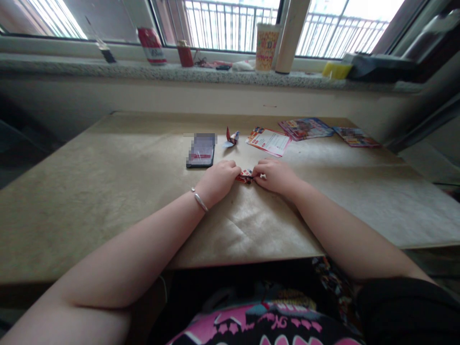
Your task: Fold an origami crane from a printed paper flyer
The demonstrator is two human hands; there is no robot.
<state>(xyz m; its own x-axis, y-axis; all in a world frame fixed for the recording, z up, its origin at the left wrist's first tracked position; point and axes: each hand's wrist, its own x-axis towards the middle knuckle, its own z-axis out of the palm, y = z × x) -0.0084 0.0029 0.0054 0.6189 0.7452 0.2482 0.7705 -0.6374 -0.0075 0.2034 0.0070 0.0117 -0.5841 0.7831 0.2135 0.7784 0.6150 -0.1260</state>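
A small folded piece of printed paper (246, 176), red and white, lies low over the table between my hands. My left hand (221, 179) is closed on its left end, with a silver bracelet on the wrist. At the right end, the fingers of my right hand (275, 175) pinch the paper. The fingertips hide parts of the folds. Just beyond my hands stands a folded paper crane (233, 139) with red and pale blue wings. A phone (201, 151) lies left of the crane, its screen partly blurred.
Printed leaflets (269, 140) lie beyond my right hand, with more colourful sheets (307, 128) and another stack (355, 136) farther right. On the windowsill (215, 76) stand a red can (153, 46), a red bottle (185, 53) and a patterned cup (266, 48). The table (89, 201) has a cream covering.
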